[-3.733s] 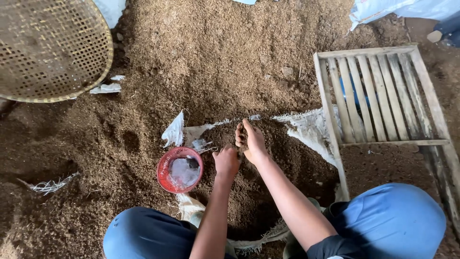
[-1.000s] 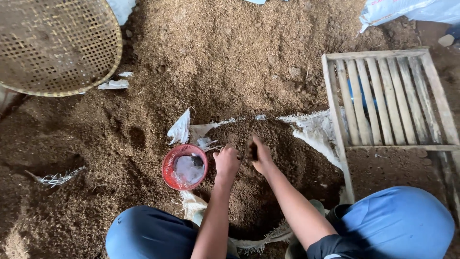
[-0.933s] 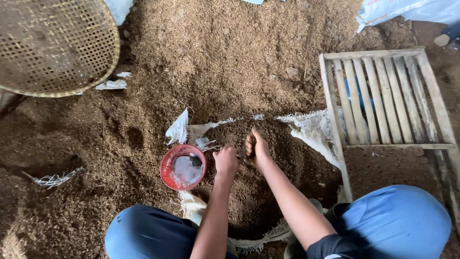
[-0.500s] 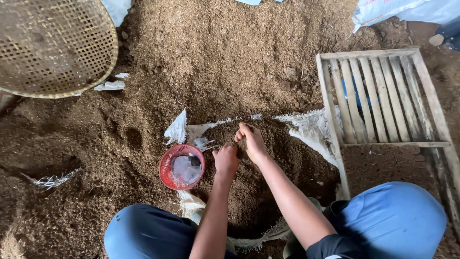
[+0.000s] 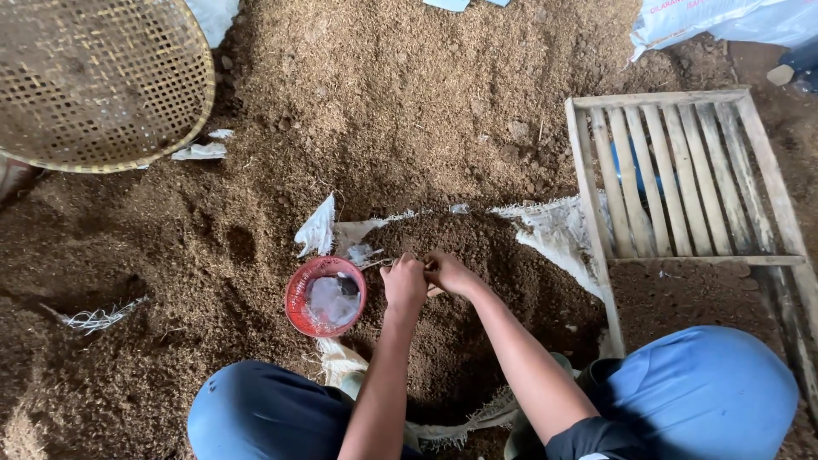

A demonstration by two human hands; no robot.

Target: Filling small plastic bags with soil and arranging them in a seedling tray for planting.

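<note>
Your left hand (image 5: 404, 283) and right hand (image 5: 449, 273) meet, fingers curled, over dark soil (image 5: 477, 281) heaped in the open white sack (image 5: 554, 234); whether they grip anything can't be told. Red bowl (image 5: 325, 296) just left.

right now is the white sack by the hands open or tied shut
Open: the white sack lies spread with its mouth wide, dark brown material exposed inside, both hands resting on it.

The ground (image 5: 409, 102) is covered in brown husk. A woven sieve (image 5: 98, 81) is seen upper left, a slatted wooden frame (image 5: 682, 179) right, a red bowl (image 5: 325, 296) centre, beside an open white sack (image 5: 554, 234) of darker soil.
</note>
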